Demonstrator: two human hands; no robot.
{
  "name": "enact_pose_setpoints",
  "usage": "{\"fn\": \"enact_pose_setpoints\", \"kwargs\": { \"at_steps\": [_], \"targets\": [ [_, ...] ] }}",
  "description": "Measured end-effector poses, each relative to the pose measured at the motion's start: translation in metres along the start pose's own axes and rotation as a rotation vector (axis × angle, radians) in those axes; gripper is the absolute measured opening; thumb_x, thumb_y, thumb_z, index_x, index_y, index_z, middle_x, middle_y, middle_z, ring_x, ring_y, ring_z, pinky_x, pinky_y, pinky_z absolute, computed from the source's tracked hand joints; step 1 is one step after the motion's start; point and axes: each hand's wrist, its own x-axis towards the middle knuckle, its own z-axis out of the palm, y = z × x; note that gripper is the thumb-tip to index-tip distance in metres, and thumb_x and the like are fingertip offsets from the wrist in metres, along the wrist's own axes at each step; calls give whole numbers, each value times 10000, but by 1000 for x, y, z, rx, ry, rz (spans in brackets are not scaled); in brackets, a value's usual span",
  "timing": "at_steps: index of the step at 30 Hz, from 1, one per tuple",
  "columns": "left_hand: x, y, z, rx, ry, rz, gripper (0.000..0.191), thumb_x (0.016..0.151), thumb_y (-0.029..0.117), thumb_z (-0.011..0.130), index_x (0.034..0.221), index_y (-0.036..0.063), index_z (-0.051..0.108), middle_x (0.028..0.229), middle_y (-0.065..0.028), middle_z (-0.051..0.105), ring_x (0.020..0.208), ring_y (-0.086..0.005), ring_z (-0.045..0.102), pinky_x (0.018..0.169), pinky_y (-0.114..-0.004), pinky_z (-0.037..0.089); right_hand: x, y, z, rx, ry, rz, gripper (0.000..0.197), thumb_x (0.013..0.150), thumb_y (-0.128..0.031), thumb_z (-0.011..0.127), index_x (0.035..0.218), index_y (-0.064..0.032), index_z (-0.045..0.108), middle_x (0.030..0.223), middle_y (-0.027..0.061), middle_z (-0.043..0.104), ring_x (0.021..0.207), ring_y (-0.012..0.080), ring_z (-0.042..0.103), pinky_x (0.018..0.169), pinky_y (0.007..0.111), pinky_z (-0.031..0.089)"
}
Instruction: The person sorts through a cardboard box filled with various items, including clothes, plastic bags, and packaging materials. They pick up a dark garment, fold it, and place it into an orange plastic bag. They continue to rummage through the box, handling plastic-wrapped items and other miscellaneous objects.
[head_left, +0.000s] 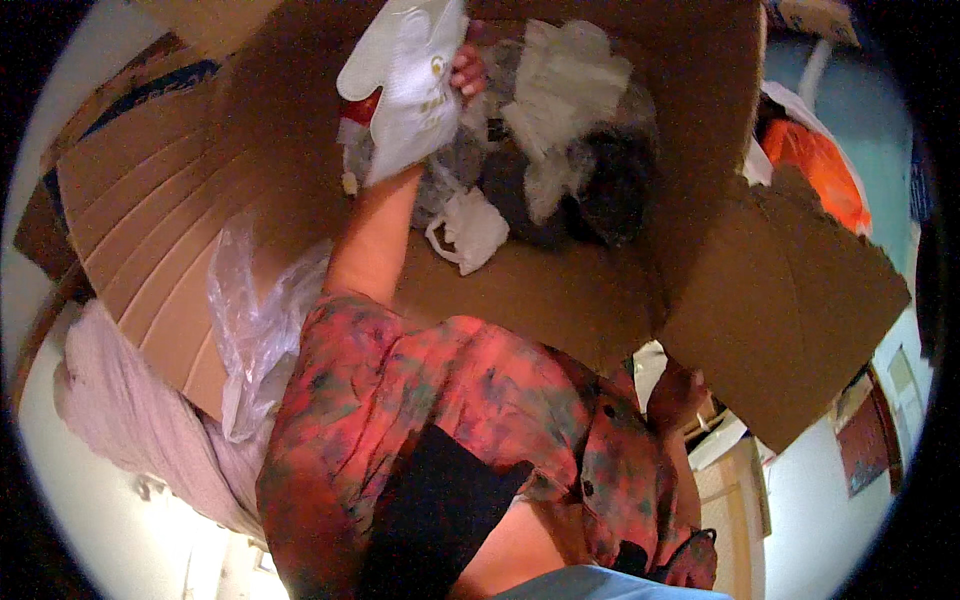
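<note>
My left hand (469, 71) reaches forward into a large cardboard box (532, 300). It grips the edge of a flat white item (420, 82) with rounded lobes and a small gold mark; part of the hand is hidden behind it. Something red shows behind the white item's left side. Crumpled clear plastic, a pale wrapper (574, 82), a dark bundle (615, 184) and a small white piece with a loop (472, 229) lie in the box. My right hand (675, 394) is low at the right, beside a brown cardboard flap (787, 300); its fingers are dark and unclear.
A clear plastic bag (255, 322) hangs over the box's left side. Pinkish cloth (142, 420) lies outside, at the lower left. An orange item (817, 172) in pale plastic is beyond the right wall. The creased left wall (165, 225) curves around my left arm.
</note>
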Motion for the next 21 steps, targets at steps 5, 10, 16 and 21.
{"fn": "enact_pose_setpoints", "kwargs": {
  "at_steps": [5,10,16,21],
  "targets": [
    [12,-12,-70,373,459,105,581,802,360,580,1239,3,443,968,-104,488,804,-234,459,694,-348,393,4,2,4,-167,64,-61,639,877,-432,513,1349,-23,379,1367,115,424,1263,283,381,1070,439,264],
    [70,-67,-135,1175,673,84,544,768,322,635,1210,37,497,1076,-113,521,924,-276,494,792,-382,412,2,-9,5,-247,88,-78,648,873,-424,510,1364,-29,358,1378,116,412,1271,283,378,1075,442,261],
    [118,-122,-182,2316,642,56,509,728,277,702,1176,79,563,1205,-124,562,1068,-326,537,909,-423,434,8,-2,8,-287,67,-113,661,868,-414,506,1381,-35,332,1392,117,398,1281,283,375,1082,445,258],
    [88,-123,-113,1792,505,100,577,707,213,761,1219,79,531,1183,-134,585,1072,-315,568,935,-411,450,4,-7,12,-378,73,-133,672,864,-406,502,1395,-40,311,1403,117,387,1289,282,372,1087,449,255]
  ]
}}
